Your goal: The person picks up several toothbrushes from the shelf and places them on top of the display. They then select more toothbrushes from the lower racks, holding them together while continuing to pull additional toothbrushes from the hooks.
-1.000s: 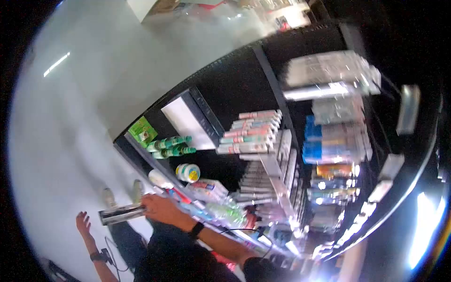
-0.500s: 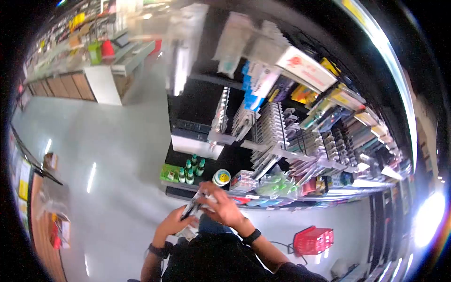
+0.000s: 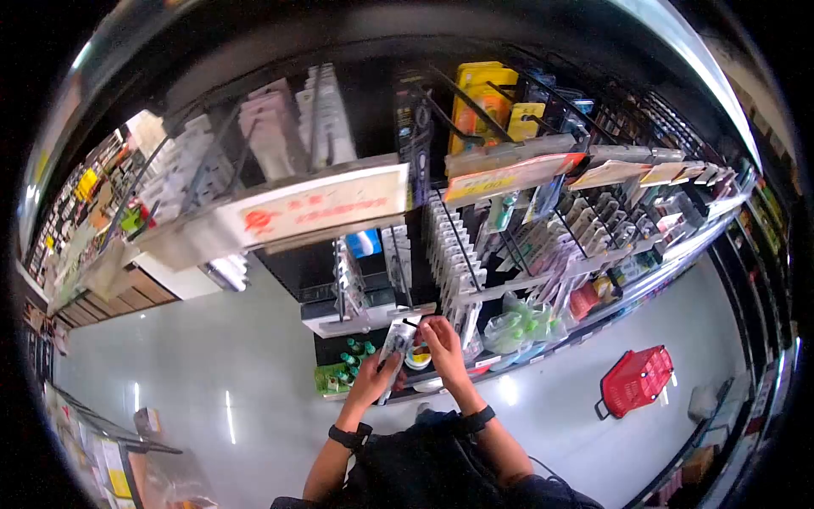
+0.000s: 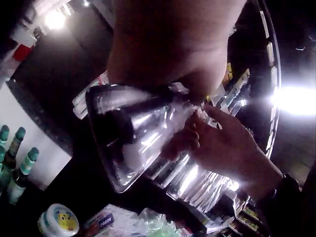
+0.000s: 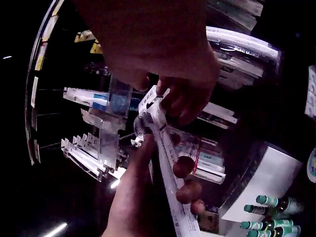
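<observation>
A clear plastic blister pack (image 3: 395,346) with dark contents stands tilted in front of the lower rack. My left hand (image 3: 370,380) grips its lower part, thumb on the front. In the right wrist view, the fingertips of that left hand (image 5: 129,190) wrap round the edge of the white-backed pack (image 5: 174,192). My right hand (image 3: 444,343) is at the upper end, its curled fingers pinching the top edge. The left wrist view shows the right hand (image 4: 229,148) beside the shiny blister (image 4: 143,133). Just behind the pack, a hook row holds similar hanging packs (image 3: 398,259).
A large price-label strip (image 3: 322,204) and hooks with packs jut out above the hands. Green-capped bottles (image 3: 348,371) and a round tub (image 3: 417,358) stand on the bottom shelf. A red shopping basket (image 3: 636,382) lies on the floor at right.
First the right hand alone held the pack, the left hand apart; then both hands held it. Now it is before the hooks, the left hand lower and the right at its top. The view has turned.
</observation>
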Available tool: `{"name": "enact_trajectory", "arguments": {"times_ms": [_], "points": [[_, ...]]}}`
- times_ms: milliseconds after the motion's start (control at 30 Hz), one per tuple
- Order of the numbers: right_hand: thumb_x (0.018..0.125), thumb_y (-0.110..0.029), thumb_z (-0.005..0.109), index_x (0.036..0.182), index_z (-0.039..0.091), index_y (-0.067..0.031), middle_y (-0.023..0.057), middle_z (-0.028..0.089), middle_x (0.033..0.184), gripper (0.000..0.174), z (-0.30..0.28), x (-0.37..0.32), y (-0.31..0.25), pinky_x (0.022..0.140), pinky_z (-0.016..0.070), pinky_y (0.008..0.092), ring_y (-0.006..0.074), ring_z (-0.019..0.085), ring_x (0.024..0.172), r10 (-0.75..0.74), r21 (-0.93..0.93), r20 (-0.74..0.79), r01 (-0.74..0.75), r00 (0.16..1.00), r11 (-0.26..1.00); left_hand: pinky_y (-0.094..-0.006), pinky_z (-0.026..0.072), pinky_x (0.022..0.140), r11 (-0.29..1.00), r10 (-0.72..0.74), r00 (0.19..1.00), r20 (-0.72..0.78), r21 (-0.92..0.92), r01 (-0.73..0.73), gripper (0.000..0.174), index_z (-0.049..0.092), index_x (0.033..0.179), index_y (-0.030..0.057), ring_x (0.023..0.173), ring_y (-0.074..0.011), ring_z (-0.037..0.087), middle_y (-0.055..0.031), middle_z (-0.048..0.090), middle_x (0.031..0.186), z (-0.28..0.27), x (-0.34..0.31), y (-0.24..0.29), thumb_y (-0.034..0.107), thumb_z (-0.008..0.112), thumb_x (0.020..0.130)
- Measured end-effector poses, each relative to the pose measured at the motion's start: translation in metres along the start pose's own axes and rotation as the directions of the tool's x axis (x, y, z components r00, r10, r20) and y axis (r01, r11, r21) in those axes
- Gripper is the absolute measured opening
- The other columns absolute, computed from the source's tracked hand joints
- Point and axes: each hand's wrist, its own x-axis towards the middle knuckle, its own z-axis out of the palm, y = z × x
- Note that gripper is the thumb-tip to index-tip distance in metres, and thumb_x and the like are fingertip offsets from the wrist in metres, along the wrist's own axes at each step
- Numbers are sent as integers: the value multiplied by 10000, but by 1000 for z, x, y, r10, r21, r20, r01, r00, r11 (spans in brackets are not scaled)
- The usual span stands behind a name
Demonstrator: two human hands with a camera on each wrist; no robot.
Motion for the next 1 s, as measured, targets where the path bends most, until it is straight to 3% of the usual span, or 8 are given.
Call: {"name": "enact_trajectory", "arguments": {"times_ms": [300, 433, 500, 633, 667, 767, 800, 1000], "points": [[1008, -45, 560, 1120, 641, 30, 82, 696, 1039, 157, 0, 13, -12, 786, 536, 269, 134, 659, 903, -162, 8, -179, 166, 970, 986, -355, 582, 802, 952, 298, 950, 91, -95, -289, 237, 515, 1227, -37, 840, -209, 692, -137, 682, 985, -23, 27, 3, 75, 510, 1019], [999, 1, 526, 985, 685, 34, 125, 707, 973, 163, 4, 4, -37, 791, 551, 309, 183, 680, 904, -145, 190, 127, 119, 981, 975, -385, 563, 828, 970, 219, 968, 123, -134, -202, 213, 575, 1173, -18, 929, -247, 690, -148, 675, 1073, -31, 51, -4, 106, 511, 1013], [997, 5, 529, 997, 689, 31, 134, 714, 996, 162, 18, -10, -66, 793, 558, 306, 192, 686, 917, -78, 253, 270, 8, 960, 967, -452, 526, 911, 816, 486, 872, -65, 390, -426, 214, 594, 1174, -2, 1085, -273, 646, -153, 645, 1185, -52, 73, -71, 120, 503, 1023], [994, -29, 555, 1038, 672, 10, 97, 702, 1081, 131, 14, -4, -49, 799, 555, 302, 161, 666, 953, -92, 181, 318, 34, 944, 983, -403, 456, 966, 950, 299, 954, 31, 79, -301, 305, 581, 1215, 8, 1120, -232, 568, -138, 601, 1224, -48, 72, -35, 241, 441, 1076], [988, -29, 554, 1033, 659, 6, 90, 702, 1071, 120, 12, 0, -49, 801, 552, 303, 156, 663, 954, -82, 138, 315, 40, 946, 990, -401, 427, 1052, 917, 309, 938, 159, 211, -338, 760, 385, 1477, 7, 1241, -264, 518, -142, 482, 1412, -59, 79, -40, 620, 389, 1029], [959, -11, 562, 1107, 594, -7, 87, 690, 1097, 151, 9, 2, -48, 811, 546, 302, 159, 658, 991, -82, 136, 321, 39, 944, 990, -422, 409, 1073, 944, 160, 978, -132, 310, -113, 809, 401, 1465, 3, 1271, -277, 480, -151, 431, 1450, -44, 63, -25, 669, 366, 1007], [948, -2, 569, 1155, 568, -12, 92, 682, 1120, 208, 9, 3, -57, 825, 543, 304, 163, 654, 1015, -108, 197, 297, 50, 949, 979, -455, 393, 1088, 810, 363, 929, 72, 469, -352, 812, 379, 1482, 14, 1293, -267, 447, -157, 408, 1456, -65, 80, -41, 671, 373, 1005], [995, -78, 587, 1220, 544, 0, 86, 670, 1087, 242, -4, 10, -75, 859, 507, 313, 137, 621, 991, -176, 163, 396, 119, 901, 979, -464, 330, 1129, 657, 579, 811, -81, 635, -406, 425, 486, 1360, -11, 1358, -382, 400, -228, 433, 1458, -79, 86, -74, 301, 387, 1088]]}}
